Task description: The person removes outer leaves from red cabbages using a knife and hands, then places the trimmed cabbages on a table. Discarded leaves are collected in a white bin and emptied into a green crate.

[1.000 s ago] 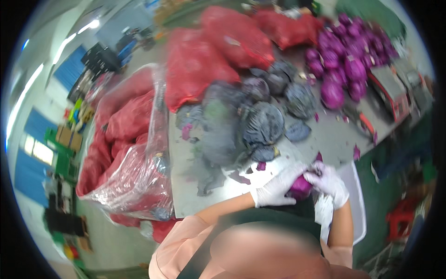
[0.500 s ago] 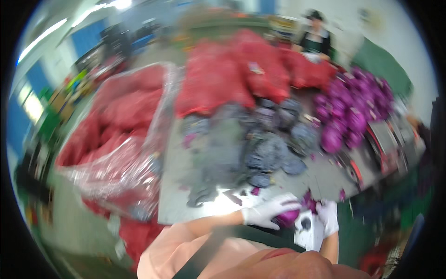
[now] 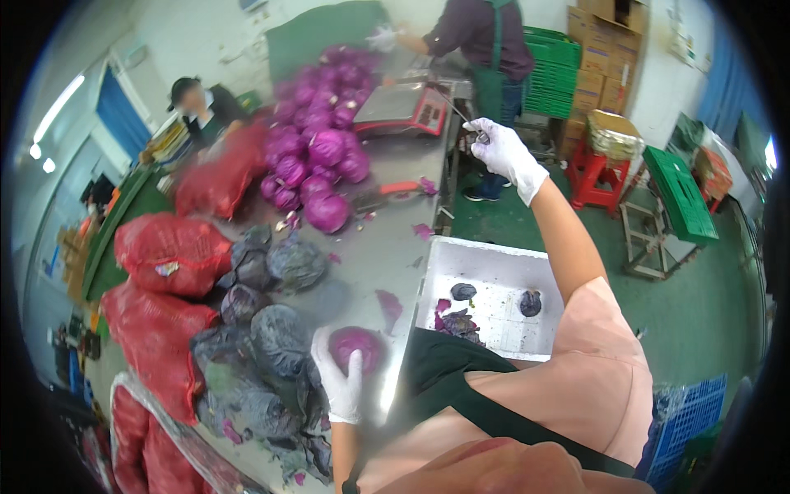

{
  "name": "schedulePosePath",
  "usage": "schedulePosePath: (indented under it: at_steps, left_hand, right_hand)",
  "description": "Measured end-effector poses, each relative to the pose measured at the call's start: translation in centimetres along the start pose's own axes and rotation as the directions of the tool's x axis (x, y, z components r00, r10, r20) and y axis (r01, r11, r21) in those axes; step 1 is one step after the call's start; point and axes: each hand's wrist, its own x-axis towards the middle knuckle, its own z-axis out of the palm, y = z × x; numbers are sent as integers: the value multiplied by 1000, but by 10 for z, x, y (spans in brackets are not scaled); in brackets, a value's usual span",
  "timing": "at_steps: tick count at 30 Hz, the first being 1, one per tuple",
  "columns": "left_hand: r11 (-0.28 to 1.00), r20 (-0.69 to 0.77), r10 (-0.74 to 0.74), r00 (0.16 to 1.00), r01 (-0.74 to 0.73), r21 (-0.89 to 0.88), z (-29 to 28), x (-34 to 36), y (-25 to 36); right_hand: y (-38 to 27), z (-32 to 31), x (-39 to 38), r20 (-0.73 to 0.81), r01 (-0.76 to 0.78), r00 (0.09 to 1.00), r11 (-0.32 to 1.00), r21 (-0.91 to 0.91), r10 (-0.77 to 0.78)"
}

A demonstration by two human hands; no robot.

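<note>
My left hand point(image 3: 336, 380), in a white glove, rests around the side of a peeled red cabbage point(image 3: 360, 347) on the metal table point(image 3: 362, 276), its thumb over the near side. Raised out to the right, my gloved right hand point(image 3: 506, 156) is closed on a knife point(image 3: 451, 105), whose thin blade points up and left. Several dark, unpeeled red cabbages point(image 3: 284, 337) lie left of my left hand. Farther back is a heap of bright purple peeled red cabbages point(image 3: 325, 148). A loose purple leaf point(image 3: 388, 309) is beside the held cabbage.
A white bin point(image 3: 492, 249) with leaf scraps stands at the table's right edge. Red mesh sacks point(image 3: 156, 346) line the left. A red-edged scale point(image 3: 399, 111) and an orange-handled knife point(image 3: 397, 188) lie farther back. Two co-workers point(image 3: 502, 41) point(image 3: 206, 111) are beyond, near green crates point(image 3: 551, 70).
The view has swung to the right. My right hand has moved from beside the cabbage to a raised place out on the right. My left hand remains at a cabbage.
</note>
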Motion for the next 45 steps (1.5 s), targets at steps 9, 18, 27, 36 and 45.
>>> schedulePosePath:
  at_steps: [9, 18, 27, 36, 45]
  left_hand:
    - [994, 485, -15, 874, -38, 98, -42, 21, -6]
    - [978, 255, 119, 960, -157, 135, -23, 20, -18]
    - [906, 98, -266, 959, 284, -314, 23, 23, -14]
    - [950, 136, -297, 945, 306, -57, 21, 47, -4]
    - [963, 130, -268, 955, 261, 73, 43, 66, -3]
  right_hand:
    - [108, -189, 0, -313, -320, 868, 916, 243, 386]
    - [13, -140, 24, -233, 29, 972, 999, -34, -36]
    - [-37, 112, -126, 589, 380, 699, 908, 175, -406]
    - [-47, 189, -201, 700, 153, 680, 976, 158, -219]
    - [-41, 206, -178, 684, 301, 697, 954, -7, -214]
